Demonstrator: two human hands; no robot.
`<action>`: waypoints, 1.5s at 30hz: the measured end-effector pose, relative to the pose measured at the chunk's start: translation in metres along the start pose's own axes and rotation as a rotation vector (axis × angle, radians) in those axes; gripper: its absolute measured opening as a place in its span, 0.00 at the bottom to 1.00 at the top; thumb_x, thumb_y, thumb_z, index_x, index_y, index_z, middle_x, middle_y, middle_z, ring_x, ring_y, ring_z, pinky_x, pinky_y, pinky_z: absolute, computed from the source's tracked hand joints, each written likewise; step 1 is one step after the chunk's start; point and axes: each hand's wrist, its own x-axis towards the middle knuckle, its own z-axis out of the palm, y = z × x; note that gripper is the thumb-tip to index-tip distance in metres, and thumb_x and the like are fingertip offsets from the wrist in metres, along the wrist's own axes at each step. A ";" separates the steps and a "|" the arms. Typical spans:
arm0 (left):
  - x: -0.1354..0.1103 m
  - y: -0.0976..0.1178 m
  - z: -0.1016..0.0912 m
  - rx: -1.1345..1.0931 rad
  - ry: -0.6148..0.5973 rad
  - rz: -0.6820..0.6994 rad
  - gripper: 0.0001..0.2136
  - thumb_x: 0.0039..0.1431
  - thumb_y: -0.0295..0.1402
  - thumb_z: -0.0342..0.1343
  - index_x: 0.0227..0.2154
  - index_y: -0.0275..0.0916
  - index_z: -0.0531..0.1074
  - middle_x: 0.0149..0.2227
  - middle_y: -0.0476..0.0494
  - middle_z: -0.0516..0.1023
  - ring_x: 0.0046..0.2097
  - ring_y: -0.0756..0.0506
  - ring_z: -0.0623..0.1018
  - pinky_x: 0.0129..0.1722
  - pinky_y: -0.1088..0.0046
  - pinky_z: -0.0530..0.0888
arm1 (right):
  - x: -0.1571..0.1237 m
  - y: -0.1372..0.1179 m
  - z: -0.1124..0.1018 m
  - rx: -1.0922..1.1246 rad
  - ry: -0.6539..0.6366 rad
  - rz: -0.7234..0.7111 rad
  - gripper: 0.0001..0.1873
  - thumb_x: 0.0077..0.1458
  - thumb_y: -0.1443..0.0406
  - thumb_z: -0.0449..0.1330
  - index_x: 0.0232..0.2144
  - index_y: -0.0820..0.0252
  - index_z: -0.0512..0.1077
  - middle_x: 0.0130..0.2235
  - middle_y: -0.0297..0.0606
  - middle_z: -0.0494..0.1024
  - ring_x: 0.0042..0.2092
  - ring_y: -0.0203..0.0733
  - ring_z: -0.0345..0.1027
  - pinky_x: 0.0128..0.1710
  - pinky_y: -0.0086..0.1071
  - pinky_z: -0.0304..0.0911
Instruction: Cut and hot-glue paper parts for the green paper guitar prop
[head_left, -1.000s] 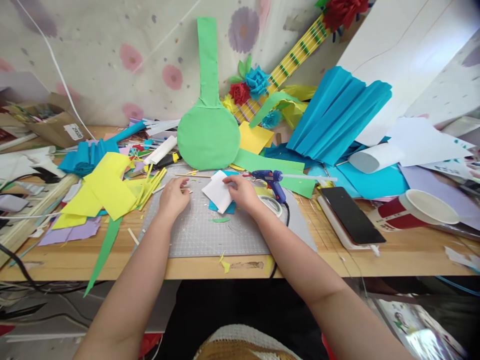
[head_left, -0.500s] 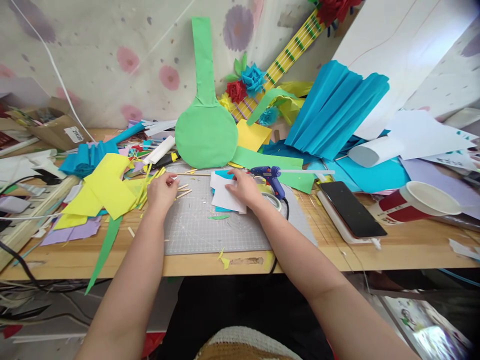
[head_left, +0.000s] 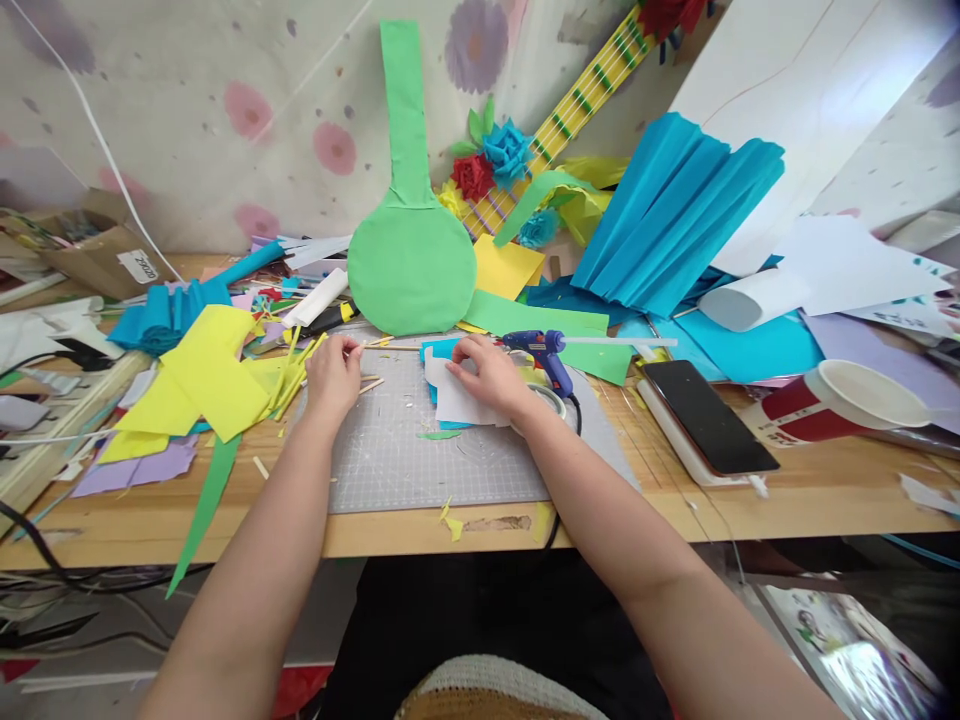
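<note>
My left hand (head_left: 335,375) is closed over the left side of the grey cutting mat (head_left: 405,470), fingertips pinched together; what they hold, if anything, is too small to make out. Thin wooden sticks (head_left: 371,384) lie beside its fingers. My right hand (head_left: 491,375) pinches a piece of white paper (head_left: 459,400) between thumb and fingers. Blue paper (head_left: 441,350) shows beneath the white piece, on the mat. Just behind the right hand rests a blue glue gun (head_left: 546,355) with a glue stick in its back. A green lute-shaped paper piece (head_left: 412,265) stands at the mat's far edge.
Yellow paper sheets (head_left: 217,370) and thin yellow strips lie to the left. At right are a phone (head_left: 709,415), a paper cup (head_left: 832,405) and folded blue crepe paper (head_left: 667,220). A yellow paper guitar neck (head_left: 577,105) leans on the wall.
The white paper has slid slightly to the right over the blue paper with my right hand. My left hand has moved a little to the right, its fingers still together.
</note>
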 end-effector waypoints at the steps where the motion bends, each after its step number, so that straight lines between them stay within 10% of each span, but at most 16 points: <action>1: -0.001 0.005 0.001 -0.116 -0.002 -0.019 0.03 0.54 0.32 0.49 0.29 0.39 0.65 0.31 0.44 0.70 0.37 0.44 0.70 0.42 0.65 0.65 | 0.000 0.000 0.000 0.071 -0.002 -0.020 0.06 0.52 0.63 0.50 0.31 0.59 0.65 0.38 0.37 0.72 0.42 0.39 0.64 0.42 0.32 0.57; 7: -0.019 0.036 0.016 -0.858 -0.406 -0.314 0.03 0.54 0.31 0.50 0.28 0.36 0.65 0.29 0.47 0.71 0.33 0.50 0.73 0.33 0.74 0.70 | 0.001 0.001 -0.003 0.557 -0.127 0.004 0.09 0.42 0.71 0.48 0.30 0.60 0.61 0.32 0.33 0.69 0.35 0.34 0.63 0.36 0.28 0.60; 13: -0.031 0.049 0.021 -1.084 -0.659 -0.466 0.05 0.52 0.30 0.55 0.28 0.35 0.64 0.29 0.46 0.74 0.32 0.50 0.76 0.37 0.66 0.74 | -0.001 -0.001 -0.008 0.625 -0.215 0.009 0.07 0.47 0.62 0.53 0.27 0.60 0.64 0.29 0.31 0.67 0.31 0.32 0.59 0.31 0.26 0.57; 29: -0.032 0.056 0.019 -1.071 -0.713 -0.515 0.08 0.47 0.26 0.57 0.32 0.35 0.67 0.27 0.48 0.73 0.29 0.51 0.75 0.31 0.70 0.75 | 0.004 0.006 0.007 0.420 -0.177 0.039 0.11 0.48 0.59 0.56 0.25 0.61 0.64 0.24 0.30 0.65 0.25 0.30 0.54 0.24 0.26 0.49; 35: -0.029 0.052 0.022 -1.090 -0.758 -0.525 0.12 0.53 0.38 0.53 0.30 0.32 0.69 0.31 0.42 0.75 0.32 0.48 0.75 0.33 0.66 0.76 | 0.004 0.007 0.007 0.304 -0.137 0.069 0.11 0.46 0.59 0.57 0.23 0.60 0.63 0.22 0.29 0.64 0.24 0.30 0.53 0.24 0.26 0.48; 45: -0.031 0.049 0.021 -0.980 -0.709 -0.405 0.14 0.38 0.34 0.64 0.29 0.33 0.71 0.31 0.48 0.72 0.33 0.51 0.73 0.32 0.71 0.76 | 0.003 0.007 0.007 0.273 -0.157 0.075 0.12 0.46 0.58 0.56 0.22 0.60 0.63 0.22 0.29 0.65 0.24 0.30 0.55 0.24 0.26 0.48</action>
